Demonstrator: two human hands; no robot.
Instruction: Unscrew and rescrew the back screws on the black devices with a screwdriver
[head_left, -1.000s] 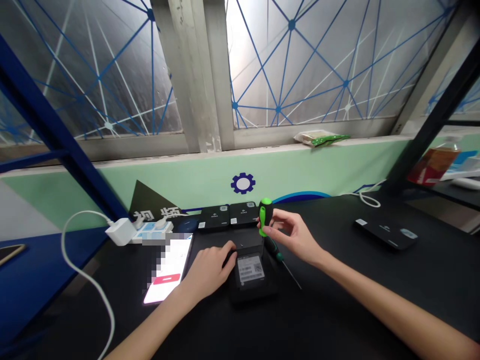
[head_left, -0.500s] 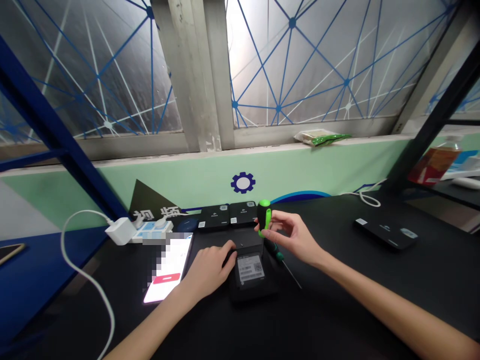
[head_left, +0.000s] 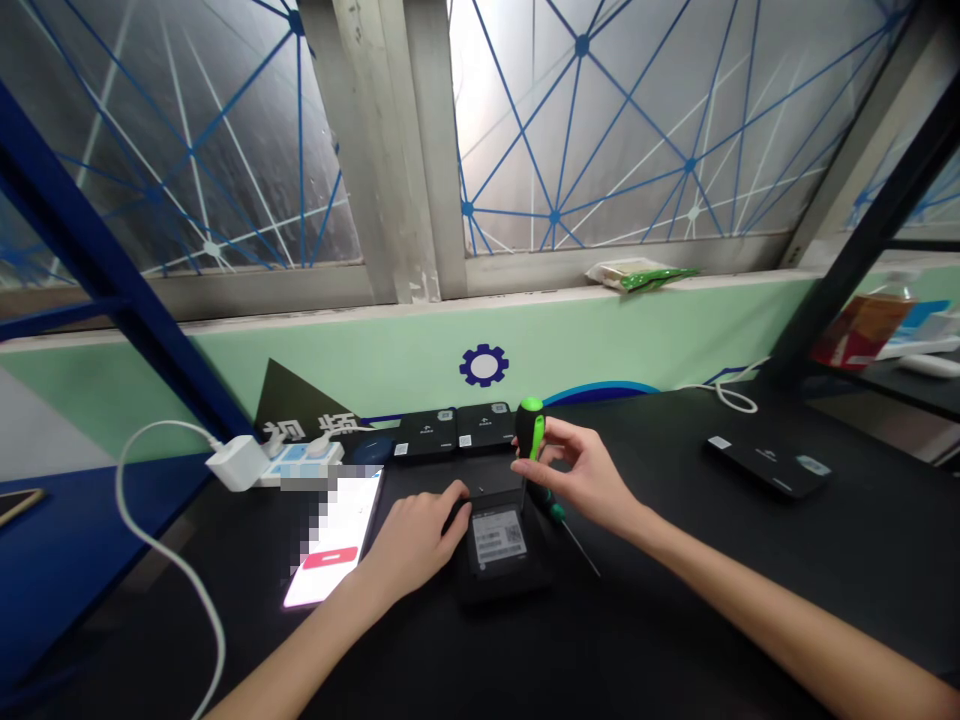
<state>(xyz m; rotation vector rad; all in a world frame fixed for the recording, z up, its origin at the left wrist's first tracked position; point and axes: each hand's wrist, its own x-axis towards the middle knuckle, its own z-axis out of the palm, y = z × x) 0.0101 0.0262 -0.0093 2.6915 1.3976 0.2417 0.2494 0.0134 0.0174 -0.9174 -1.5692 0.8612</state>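
Black tabletop around 2 hands, upright screwdriver at edge of device

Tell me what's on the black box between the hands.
The black box bears a printed label; the green-topped screwdriver seems to reach its far right corner. The left hand hides part of the left edge.

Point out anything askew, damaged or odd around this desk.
Nothing looks spilled. The green-and-white packet on the windowsill seems out of place above a work desk, and the window frame looks scuffed.
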